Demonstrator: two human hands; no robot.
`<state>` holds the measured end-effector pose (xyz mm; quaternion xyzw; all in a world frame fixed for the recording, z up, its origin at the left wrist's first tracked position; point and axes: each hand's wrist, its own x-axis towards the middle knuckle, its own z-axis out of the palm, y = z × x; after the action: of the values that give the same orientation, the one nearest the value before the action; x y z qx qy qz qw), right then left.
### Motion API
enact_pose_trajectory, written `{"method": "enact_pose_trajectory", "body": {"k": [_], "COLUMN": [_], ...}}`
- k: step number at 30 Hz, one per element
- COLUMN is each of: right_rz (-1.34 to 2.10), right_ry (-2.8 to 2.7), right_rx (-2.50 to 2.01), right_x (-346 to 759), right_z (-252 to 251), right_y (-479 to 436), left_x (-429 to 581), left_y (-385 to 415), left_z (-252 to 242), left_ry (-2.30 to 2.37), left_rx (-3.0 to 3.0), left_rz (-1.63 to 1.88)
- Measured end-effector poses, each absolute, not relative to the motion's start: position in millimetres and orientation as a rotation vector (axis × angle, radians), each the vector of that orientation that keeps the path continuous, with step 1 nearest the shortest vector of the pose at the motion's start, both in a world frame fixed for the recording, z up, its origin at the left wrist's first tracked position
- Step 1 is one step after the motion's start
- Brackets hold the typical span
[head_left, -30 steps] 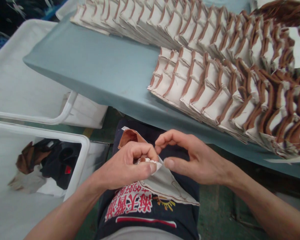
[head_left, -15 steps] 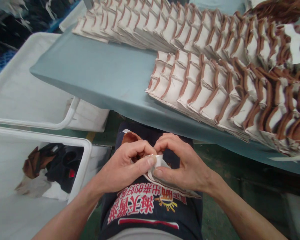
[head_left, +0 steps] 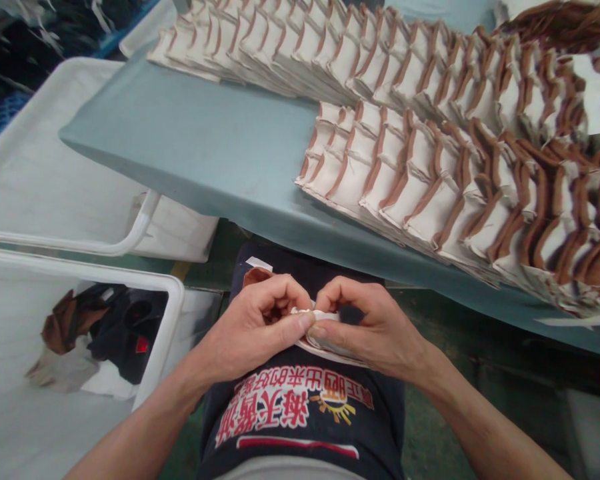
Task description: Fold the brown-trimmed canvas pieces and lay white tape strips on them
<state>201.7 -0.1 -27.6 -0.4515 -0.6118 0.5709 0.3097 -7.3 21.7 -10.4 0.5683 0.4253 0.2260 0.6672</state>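
Observation:
Both my hands meet over my lap, pinching one small cream fabric piece with brown trim [head_left: 316,341]. My left hand [head_left: 253,328] has its fingers curled and its thumb pressed on the piece's top edge. My right hand [head_left: 367,327] grips the same edge from the other side, thumb against my left thumb. A brown flap of the piece [head_left: 254,275] pokes out behind my left knuckles. Most of the piece is hidden under my fingers.
A grey-blue table [head_left: 205,150] lies just beyond my hands, with long overlapping rows of cream and brown fabric pieces [head_left: 430,167] at its right and back. At left stand two white bins [head_left: 165,293], the nearer one holding dark and brown items [head_left: 95,327].
My right hand has closed in onto the fabric piece beside my left hand. The piece, hanging out to the right a second ago, is now folded up small between both hands.

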Motion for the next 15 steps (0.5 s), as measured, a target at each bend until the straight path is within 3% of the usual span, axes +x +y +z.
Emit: {"method": "enact_pose_trajectory", "body": {"k": [15], "right_rz": [1.715], "right_ry": [-1.348], "right_rx": [-1.256], "right_x": [193.6], "right_z": [-30.4], "right_y": [-7.2], "left_x": [-15.3], "left_y": [15.3], "left_z": [-27.3], "left_ry": [0.836], "left_rx": [1.064], "left_rz": [0.556]}}
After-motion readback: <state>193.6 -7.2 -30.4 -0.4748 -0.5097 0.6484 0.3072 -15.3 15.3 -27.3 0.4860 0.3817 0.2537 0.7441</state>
